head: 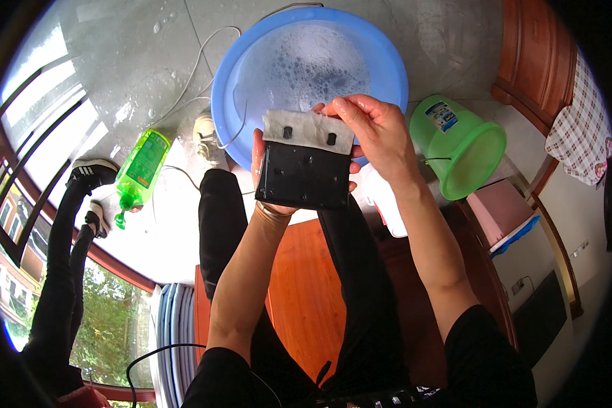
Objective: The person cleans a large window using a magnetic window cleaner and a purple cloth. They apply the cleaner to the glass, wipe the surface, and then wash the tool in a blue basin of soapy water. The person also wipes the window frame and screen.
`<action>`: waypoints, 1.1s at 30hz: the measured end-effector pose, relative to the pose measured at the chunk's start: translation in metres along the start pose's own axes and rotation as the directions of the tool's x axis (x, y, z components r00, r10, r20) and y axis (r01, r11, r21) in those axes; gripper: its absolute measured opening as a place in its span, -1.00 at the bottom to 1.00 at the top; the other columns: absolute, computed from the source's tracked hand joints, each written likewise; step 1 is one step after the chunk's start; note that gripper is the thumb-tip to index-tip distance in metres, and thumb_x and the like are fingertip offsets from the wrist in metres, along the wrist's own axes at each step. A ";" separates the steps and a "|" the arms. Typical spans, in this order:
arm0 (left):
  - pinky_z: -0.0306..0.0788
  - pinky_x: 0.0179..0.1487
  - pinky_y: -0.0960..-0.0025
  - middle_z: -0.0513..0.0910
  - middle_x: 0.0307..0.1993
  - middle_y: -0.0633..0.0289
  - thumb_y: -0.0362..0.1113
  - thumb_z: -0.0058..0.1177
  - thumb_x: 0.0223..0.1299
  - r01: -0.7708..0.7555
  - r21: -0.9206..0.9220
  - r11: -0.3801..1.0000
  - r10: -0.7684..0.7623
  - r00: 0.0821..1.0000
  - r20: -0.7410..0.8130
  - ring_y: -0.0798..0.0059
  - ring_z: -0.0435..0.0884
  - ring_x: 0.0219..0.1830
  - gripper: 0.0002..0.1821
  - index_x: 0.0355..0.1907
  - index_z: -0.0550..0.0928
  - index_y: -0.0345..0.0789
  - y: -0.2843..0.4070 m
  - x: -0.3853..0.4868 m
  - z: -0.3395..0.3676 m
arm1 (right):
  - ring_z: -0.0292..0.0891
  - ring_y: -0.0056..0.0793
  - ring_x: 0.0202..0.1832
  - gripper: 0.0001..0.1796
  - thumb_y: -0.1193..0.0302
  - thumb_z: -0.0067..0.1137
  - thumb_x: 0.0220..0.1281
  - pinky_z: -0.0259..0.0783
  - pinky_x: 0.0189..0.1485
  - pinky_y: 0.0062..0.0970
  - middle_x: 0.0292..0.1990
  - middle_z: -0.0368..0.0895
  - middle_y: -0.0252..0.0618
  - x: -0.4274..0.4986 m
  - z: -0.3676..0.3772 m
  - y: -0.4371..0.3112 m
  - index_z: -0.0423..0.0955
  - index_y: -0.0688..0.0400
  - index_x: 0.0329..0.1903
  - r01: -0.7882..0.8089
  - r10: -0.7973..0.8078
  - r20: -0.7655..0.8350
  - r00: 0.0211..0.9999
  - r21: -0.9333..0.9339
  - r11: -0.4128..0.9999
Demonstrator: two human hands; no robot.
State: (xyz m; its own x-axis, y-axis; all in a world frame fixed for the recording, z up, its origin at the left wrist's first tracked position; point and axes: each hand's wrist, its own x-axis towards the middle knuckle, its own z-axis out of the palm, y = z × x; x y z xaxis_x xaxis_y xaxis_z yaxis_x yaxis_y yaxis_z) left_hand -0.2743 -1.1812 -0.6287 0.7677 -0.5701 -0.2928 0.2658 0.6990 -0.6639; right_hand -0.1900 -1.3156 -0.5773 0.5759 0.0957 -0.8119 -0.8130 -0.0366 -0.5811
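My left hand (258,153) supports a flat black rectangular piece (303,176) from below, its palm hidden behind it. Wet spots and small dark marks show on the black face. Across its far end lies a whitish cloth flap (306,133) with two short dark slots. The thumb and fingers of my right hand (380,132) are at the flap's far right corner and seem to pinch it. Just beyond both hands is a large blue plastic basin (395,66), holding sudsy water (316,66).
A green pump bottle (145,160) is left of the basin, near a pale shoe (204,135) and a thin cable (186,84). At right are a tilted green bucket (454,153) and a pink box (500,209). Another person's legs (56,255) show at far left.
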 end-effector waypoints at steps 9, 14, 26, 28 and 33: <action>-0.01 0.17 -0.46 0.04 0.30 -0.27 0.47 -0.20 0.00 0.028 0.027 0.999 -0.027 0.998 -0.060 -0.54 0.05 0.23 0.04 0.38 -0.04 -0.22 0.005 -0.003 -0.003 | 0.47 -0.66 -0.41 -0.80 0.37 0.25 0.08 0.39 -0.34 -0.64 -0.47 0.55 -0.35 0.016 0.002 -0.001 0.55 0.27 -0.35 0.132 -0.130 0.037 0.991 -0.471 0.872; 0.06 0.16 -0.42 0.02 0.26 -0.43 0.43 -0.20 0.04 -0.039 0.031 0.999 0.038 0.999 0.002 -0.45 0.12 0.23 -0.03 0.39 -0.01 -0.12 0.002 0.002 0.004 | 0.43 -0.67 -0.48 -0.69 0.24 0.17 0.18 0.38 -0.38 -0.63 -0.53 0.52 -0.37 0.009 0.004 -0.001 0.54 0.28 -0.29 0.003 -0.035 -0.178 0.983 -0.180 0.984; 0.13 0.16 -0.33 0.01 0.23 -0.52 0.36 -0.15 0.08 -0.112 0.122 0.986 0.109 0.994 0.032 -0.35 0.19 0.22 -0.16 0.35 0.10 -0.05 0.015 0.002 0.007 | 0.44 -0.59 -0.43 -0.88 0.50 0.07 0.23 0.39 -0.38 -0.60 -0.47 0.52 -0.33 -0.041 -0.003 0.026 0.51 0.26 -0.40 0.452 -0.541 -0.065 0.838 -0.473 0.756; 0.16 0.15 -0.31 0.02 0.23 -0.52 0.35 -0.15 0.08 -0.114 0.125 0.986 0.110 0.993 0.040 -0.35 0.19 0.21 -0.16 0.34 0.11 -0.06 0.016 0.003 0.008 | 0.43 -0.48 -0.36 -0.91 0.55 0.18 0.08 0.37 -0.33 -0.52 -0.44 0.50 -0.36 -0.043 -0.008 0.029 0.57 0.18 -0.30 0.519 -0.632 0.048 0.774 -0.620 0.588; 0.24 0.16 -0.18 0.03 0.22 -0.52 0.35 -0.14 0.09 -0.120 0.150 0.981 0.116 0.993 0.034 -0.36 0.22 0.19 -0.16 0.33 0.11 -0.08 0.014 0.008 0.011 | 0.38 -0.41 -0.35 -0.71 0.59 0.28 -0.13 0.32 -0.25 -0.45 -0.44 0.42 -0.39 -0.048 0.003 0.035 0.59 0.06 -0.25 0.597 -0.658 0.170 0.733 -0.624 0.504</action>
State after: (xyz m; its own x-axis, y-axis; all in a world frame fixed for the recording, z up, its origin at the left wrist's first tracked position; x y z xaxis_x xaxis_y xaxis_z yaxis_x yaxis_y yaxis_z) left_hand -0.2580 -1.1713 -0.6323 0.8127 -0.4701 -0.3442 0.2564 0.8191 -0.5132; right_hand -0.2463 -1.3183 -0.5585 0.9430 0.2635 -0.2034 -0.0129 -0.5817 -0.8133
